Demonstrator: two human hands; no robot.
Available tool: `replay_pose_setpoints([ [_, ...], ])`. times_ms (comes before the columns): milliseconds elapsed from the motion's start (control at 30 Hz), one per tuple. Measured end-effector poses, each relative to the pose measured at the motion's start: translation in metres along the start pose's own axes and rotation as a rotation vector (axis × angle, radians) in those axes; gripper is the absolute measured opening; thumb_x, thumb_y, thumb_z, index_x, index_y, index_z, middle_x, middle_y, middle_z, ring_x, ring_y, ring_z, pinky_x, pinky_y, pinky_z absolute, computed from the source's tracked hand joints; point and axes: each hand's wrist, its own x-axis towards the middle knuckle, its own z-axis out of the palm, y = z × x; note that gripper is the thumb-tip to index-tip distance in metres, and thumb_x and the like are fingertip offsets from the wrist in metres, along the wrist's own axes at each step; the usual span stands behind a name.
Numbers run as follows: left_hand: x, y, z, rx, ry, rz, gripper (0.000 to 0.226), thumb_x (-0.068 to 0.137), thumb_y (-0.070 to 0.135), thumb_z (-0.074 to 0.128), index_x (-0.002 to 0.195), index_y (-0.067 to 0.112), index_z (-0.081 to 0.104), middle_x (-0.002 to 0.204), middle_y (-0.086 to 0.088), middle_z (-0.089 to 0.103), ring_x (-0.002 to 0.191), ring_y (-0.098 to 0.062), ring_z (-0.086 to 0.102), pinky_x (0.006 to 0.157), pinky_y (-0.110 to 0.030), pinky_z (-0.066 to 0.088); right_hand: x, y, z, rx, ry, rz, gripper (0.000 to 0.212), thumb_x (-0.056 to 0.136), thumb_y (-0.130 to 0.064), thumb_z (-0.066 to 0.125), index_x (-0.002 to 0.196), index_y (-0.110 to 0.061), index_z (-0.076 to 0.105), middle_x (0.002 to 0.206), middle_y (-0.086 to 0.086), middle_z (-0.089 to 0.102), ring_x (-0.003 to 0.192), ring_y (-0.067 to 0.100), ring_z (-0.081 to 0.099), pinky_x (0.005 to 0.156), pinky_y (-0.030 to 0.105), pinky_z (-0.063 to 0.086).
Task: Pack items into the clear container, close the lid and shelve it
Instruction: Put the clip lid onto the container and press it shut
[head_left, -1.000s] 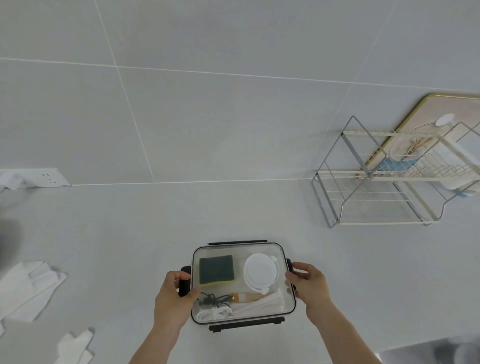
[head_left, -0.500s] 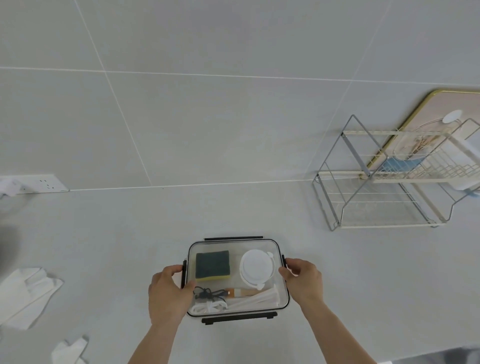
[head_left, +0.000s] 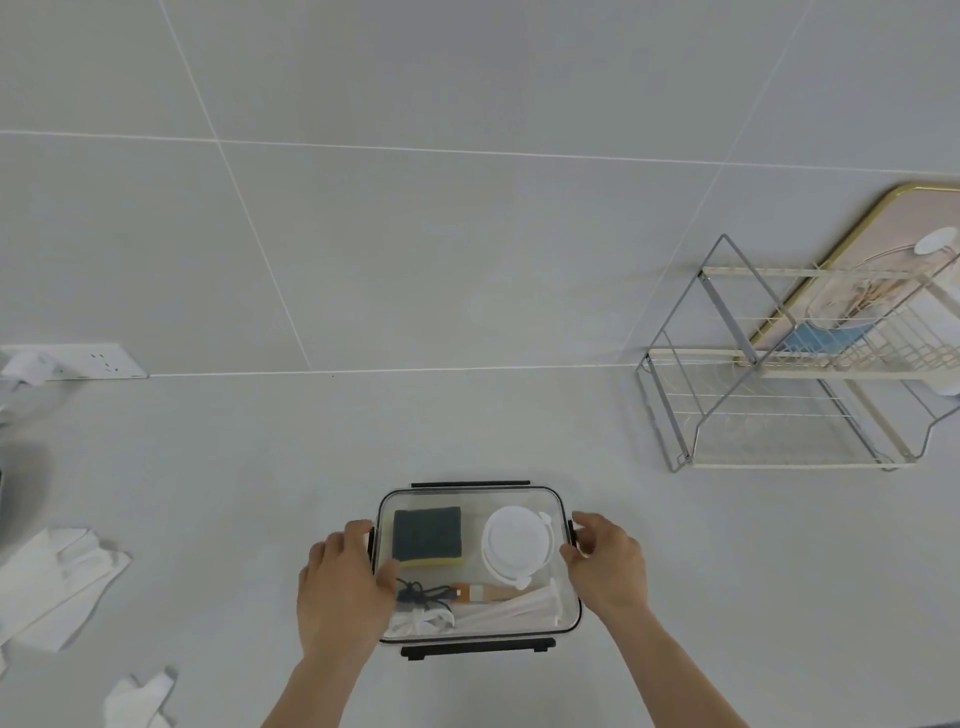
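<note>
The clear container sits on the grey counter, lid on, with black clips along its four sides. Inside I see a green and yellow sponge, a round white lid-like piece, a small brush with a dark cord and white plastic pieces. My left hand grips the left side, thumb on top of the lid. My right hand holds the right side at its clip.
A wire shelf rack stands at the back right against the tiled wall, with a gold-framed board behind it. White gloves or cloths lie at the left. A wall socket sits at the far left.
Both hands stay on the container's two sides. The container has shifted slightly left and away in the view as the camera moved.
</note>
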Motion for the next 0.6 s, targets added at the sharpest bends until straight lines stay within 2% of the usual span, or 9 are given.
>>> replay_pose_setpoints([
  [33,-0.004,0.003,0.001,0.039,0.034,0.157,0.057,0.076,0.041,0.071,0.127,0.023,0.051,0.124,0.001,0.061,0.117,-0.024,0.050,0.094,-0.039,0.045,0.001,-0.004,0.002,-0.070,0.029,-0.089,0.046,0.082,-0.014,0.072,0.127,-0.021,0.063,0.114,0.000,0.069,0.105,0.023,0.064,0.086,0.034,0.051],
  [100,-0.013,0.014,0.004,0.026,-0.020,0.423,0.070,0.075,0.057,0.066,0.136,0.029,0.045,0.144,0.008,0.044,0.135,-0.019,0.035,0.111,-0.040,0.032,0.005,-0.015,0.007,-0.142,0.038,-0.282,0.056,0.086,-0.021,0.071,0.139,-0.023,0.052,0.134,-0.001,0.058,0.122,0.023,0.055,0.095,0.038,0.049],
  [200,-0.020,0.018,0.018,0.057,-0.193,0.654,0.083,0.076,0.074,0.051,0.147,0.037,0.029,0.159,0.015,0.015,0.149,-0.012,0.007,0.118,-0.039,0.009,0.012,-0.031,0.021,-0.273,-0.079,-0.580,0.065,0.090,-0.027,0.065,0.149,-0.022,0.038,0.154,0.000,0.040,0.143,0.022,0.032,0.113,0.038,0.034],
  [267,-0.023,0.017,0.024,0.097,-0.259,0.701,0.089,0.074,0.079,0.047,0.150,0.041,0.019,0.161,0.014,0.006,0.149,-0.011,-0.006,0.119,-0.039,0.003,0.019,-0.038,0.029,-0.352,-0.166,-0.707,0.067,0.093,-0.032,0.058,0.153,-0.021,0.028,0.159,0.000,0.029,0.148,0.021,0.019,0.118,0.040,0.025],
  [333,-0.024,0.015,0.027,0.114,-0.288,0.726,0.095,0.072,0.083,0.046,0.150,0.043,0.011,0.162,0.013,0.003,0.148,-0.012,-0.011,0.118,-0.040,0.000,0.022,-0.042,0.038,-0.408,-0.252,-0.738,0.069,0.096,-0.036,0.054,0.154,-0.020,0.022,0.162,-0.001,0.023,0.150,0.020,0.013,0.121,0.042,0.017],
  [433,-0.023,0.015,0.027,0.138,-0.290,0.737,0.100,0.070,0.086,0.045,0.150,0.044,0.004,0.162,0.012,-0.001,0.148,-0.014,-0.014,0.118,-0.040,-0.003,0.023,-0.040,0.046,-0.432,-0.234,-0.769,0.068,0.095,-0.038,0.056,0.153,-0.017,0.027,0.162,0.000,0.023,0.150,0.023,0.014,0.121,0.036,0.004],
  [600,-0.019,0.013,0.032,0.196,-0.296,0.751,0.108,0.066,0.092,0.041,0.152,0.037,0.006,0.163,0.005,0.005,0.149,-0.021,-0.005,0.116,-0.044,0.004,0.035,-0.040,0.047,-0.465,-0.249,-0.801,0.070,0.095,-0.044,0.051,0.154,-0.018,0.024,0.161,0.002,0.024,0.150,0.023,0.012,0.121,0.039,0.003],
])
